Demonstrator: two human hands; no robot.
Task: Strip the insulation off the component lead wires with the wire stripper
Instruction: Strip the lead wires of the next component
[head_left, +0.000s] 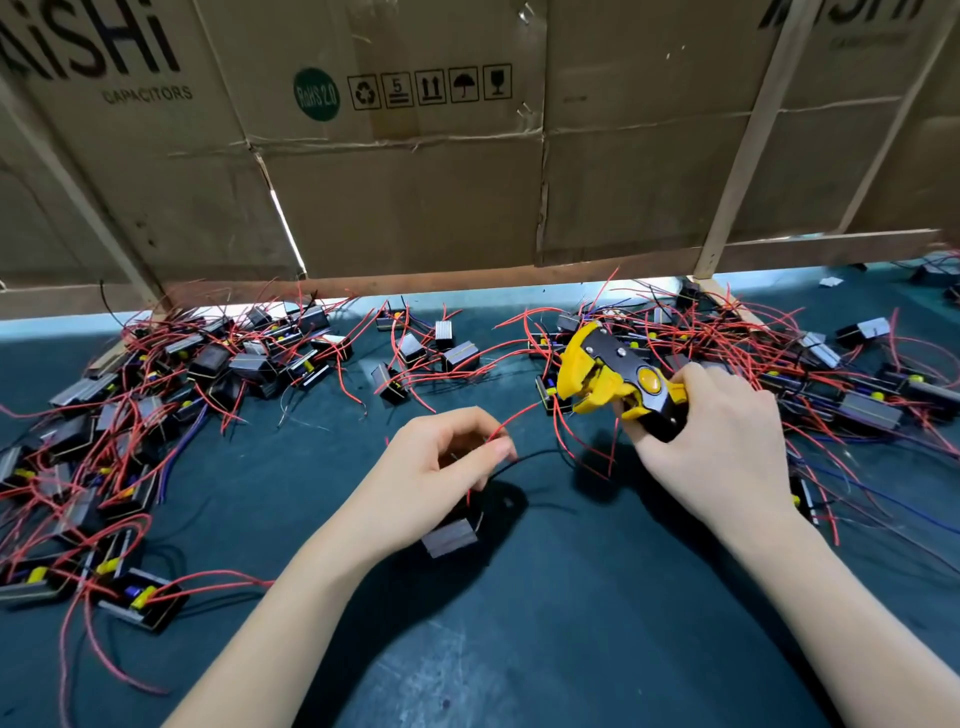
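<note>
Just beyond the knuckles of the right hand (727, 441), a yellow and black wire stripper (613, 379) is pointing its open jaws toward the left, the fingers of that hand curling round its handles and gripping them. Across from the tool, the left hand (441, 467) is pinching a red wire (511, 418) between thumb and fingertips, and the free end of this wire is rising toward the jaws without reaching them. A thin black wire (524, 460) is also leaving this hand and arching to the right. Directly under the left wrist, a small grey and black component (451, 538) is hanging or resting close to the dark green table mat (519, 649); whether it is touching the mat cannot be told. Far to the left of the left hand, a large heap of similar components (156, 389) with tangled red leads is lying on the mat, and a second tangled heap (779, 364) is spreading behind and to the right of the right hand. Beyond both hands, a wall of flattened cardboard boxes (415, 182) is standing at the far edge of the mat.
</note>
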